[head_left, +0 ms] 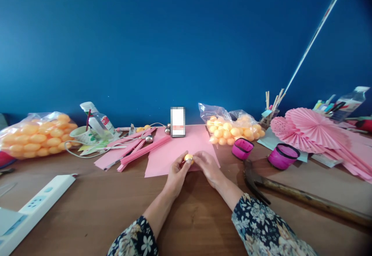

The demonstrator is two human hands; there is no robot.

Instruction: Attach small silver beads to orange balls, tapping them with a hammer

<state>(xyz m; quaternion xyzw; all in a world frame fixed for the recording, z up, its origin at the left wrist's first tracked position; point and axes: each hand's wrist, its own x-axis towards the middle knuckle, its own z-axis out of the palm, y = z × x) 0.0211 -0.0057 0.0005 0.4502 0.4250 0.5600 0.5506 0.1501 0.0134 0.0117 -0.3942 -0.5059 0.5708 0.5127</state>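
Yellow and round, a small ball (188, 158) sits between the fingertips of both hands, raised over the near edge of a pink paper sheet (162, 163). The left hand (176, 174) pinches it from the left, the thumb on the near side; the right hand (211, 169) meets it from the right with bent fingers. Neither hand is clearly nearer, since the ball lies right at the fingertips of both, and its round shape shows no long axis. A shiny patch shows on its near side, too small to make out.

Farther out, a phone (178, 121) stands at the far side of the sheet. To the left are pleated pink strips (145, 150) and a silver ball (149, 139); to the right are a clear bag of yellow balls (222, 131) and two magenta bands (240, 152). A hammer (308, 199) lies on the worktop (197, 221) beyond the right forearm, and a white power strip (40, 202) at near left.
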